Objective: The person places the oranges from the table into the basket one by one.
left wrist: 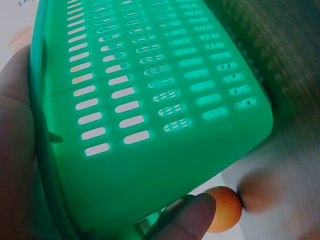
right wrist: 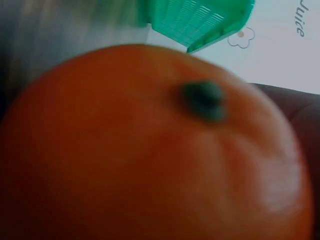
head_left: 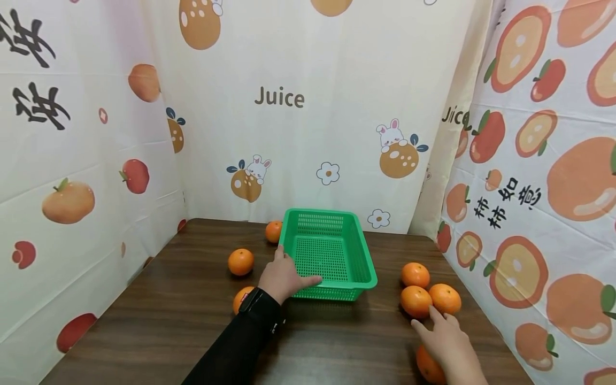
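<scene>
My left hand [head_left: 283, 275] rests on the near left corner of a green plastic basket [head_left: 364, 251]. In the head view its index finger lies straight along the left rim and its thumb stretches over the front rim. The slotted basket wall [left wrist: 165, 165] fills much of the left wrist view, with a fingertip [left wrist: 197, 212] beside it. My right hand [head_left: 446, 338] reaches out with fingers spread, fingertips right at two oranges [head_left: 416, 302] [head_left: 445, 299]. Under that hand sits another orange [head_left: 430, 366], partly covered; an orange with a green stem stub [right wrist: 150, 150] looms in the right wrist view.
One more orange [head_left: 415, 275] lies behind the right-hand pair. Left of the basket are three oranges [head_left: 240, 262] [head_left: 274, 232] [head_left: 242, 299], one partly behind the left wrist. Fruit-printed cloths [head_left: 308, 128] enclose the back and sides of the dark wooden table [head_left: 192, 299].
</scene>
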Tool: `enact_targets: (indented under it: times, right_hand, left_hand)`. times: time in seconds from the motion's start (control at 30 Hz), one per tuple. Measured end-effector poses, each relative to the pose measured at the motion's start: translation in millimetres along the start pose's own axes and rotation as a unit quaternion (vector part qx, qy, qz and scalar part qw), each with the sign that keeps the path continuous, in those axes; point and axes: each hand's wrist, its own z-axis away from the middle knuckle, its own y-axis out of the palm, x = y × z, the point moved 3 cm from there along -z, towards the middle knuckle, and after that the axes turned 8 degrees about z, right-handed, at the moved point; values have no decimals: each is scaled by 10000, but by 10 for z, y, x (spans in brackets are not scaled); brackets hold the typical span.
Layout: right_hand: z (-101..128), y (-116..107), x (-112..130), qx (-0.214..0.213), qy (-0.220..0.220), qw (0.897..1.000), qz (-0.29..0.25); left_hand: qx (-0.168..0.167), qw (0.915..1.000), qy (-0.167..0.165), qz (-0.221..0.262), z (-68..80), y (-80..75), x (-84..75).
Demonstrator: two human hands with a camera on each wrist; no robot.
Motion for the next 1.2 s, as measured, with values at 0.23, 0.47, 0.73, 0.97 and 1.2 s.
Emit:
enact_targets:
  times: [0.23, 0.47, 0.73, 0.97, 1.2]
  right_hand:
    - [-39, 98, -20, 147, -119, 9998, -31]
    - [-35, 114, -1, 126, -134, 9998, -101]
    - [11, 174, -8, 361, -175, 9991, 141]
    - [43, 210, -15, 461, -249, 9982, 280]
    - [57, 199, -3, 475, -246, 9981, 301]
  left_hand:
    - [-21, 10000, 13, 12, 19, -10, -14]
    - [-21, 10000, 6, -49, 17, -8, -13]
    - [0, 10000, -16, -43, 31, -9, -18]
    - [-53, 9999, 27, -159, 39, -24, -22]
    - [-68, 9999, 34, -116, 58, -10, -24]
